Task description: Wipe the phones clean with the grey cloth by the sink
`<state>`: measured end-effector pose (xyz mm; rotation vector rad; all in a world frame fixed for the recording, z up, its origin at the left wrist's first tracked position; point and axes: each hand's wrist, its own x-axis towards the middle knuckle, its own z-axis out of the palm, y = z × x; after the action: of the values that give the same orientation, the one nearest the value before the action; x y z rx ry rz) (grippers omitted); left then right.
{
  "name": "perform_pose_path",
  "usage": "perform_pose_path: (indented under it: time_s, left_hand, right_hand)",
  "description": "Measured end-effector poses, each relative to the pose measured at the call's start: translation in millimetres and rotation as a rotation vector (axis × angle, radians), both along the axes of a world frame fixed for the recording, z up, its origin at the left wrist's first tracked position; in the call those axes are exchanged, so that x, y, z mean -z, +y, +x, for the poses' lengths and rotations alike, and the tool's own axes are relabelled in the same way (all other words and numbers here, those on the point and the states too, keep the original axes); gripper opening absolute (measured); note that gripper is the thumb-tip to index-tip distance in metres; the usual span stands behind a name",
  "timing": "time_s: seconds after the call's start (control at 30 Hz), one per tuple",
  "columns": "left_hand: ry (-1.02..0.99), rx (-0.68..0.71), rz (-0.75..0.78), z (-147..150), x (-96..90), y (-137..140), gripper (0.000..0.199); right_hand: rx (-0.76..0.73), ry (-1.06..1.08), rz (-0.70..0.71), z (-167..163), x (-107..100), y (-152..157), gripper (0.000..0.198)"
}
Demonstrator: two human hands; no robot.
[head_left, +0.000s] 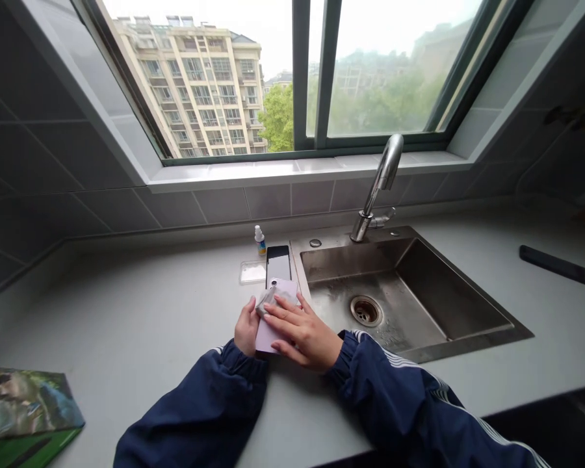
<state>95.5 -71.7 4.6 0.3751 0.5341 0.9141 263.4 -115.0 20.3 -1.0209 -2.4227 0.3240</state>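
Note:
A pale lilac smartphone (269,330) is tilted with its back and camera lens facing up. My left hand (246,328) is closed around its left edge. My right hand (306,333) lies across the phone's back, its fingers pressing a small grey cloth (267,300) against it. Part of the cloth is hidden under those fingers. Just beyond, a second phone with a dark screen (278,260) lies on the counter, partly covered by the lilac one. To its left is a clear phone case (252,273), and behind stands a small white spray bottle (260,239) with a blue and yellow label.
On the right, a steel sink (487,305) with a chrome faucet (384,172) is set into the white counter (175,292). A long black object (560,266) lies at the far right. A green printed bag or box (29,416) sits at the lower left. A window rises behind.

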Motion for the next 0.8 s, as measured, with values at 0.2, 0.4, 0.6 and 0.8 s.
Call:
perform_pose_path:
  time_s: [0.2, 0.4, 0.6, 0.8]
  left_hand:
    - [-0.019, 0.031, 0.008, 3, -10.1, 0, 0.060]
    - [0.148, -0.138, 0.049, 8, -24.0, 9, 0.035]
    - [0.190, -0.040, 0.148, 19, -49.3, 29, 0.041]
    - [0.518, 0.294, 0.218, 34, -71.6, 66, 0.042]
  right_hand:
    - [-0.078, -0.013, 0.014, 2, 0, 1, 0.089]
    - [0.006, 0.032, 0.165, -2, 6, 4, 0.062]
    - [0.109, 0.115, 0.336, -9, -1, 26, 0.059]
    - [0.227, 0.248, 0.420, -11, 7, 55, 0.058]
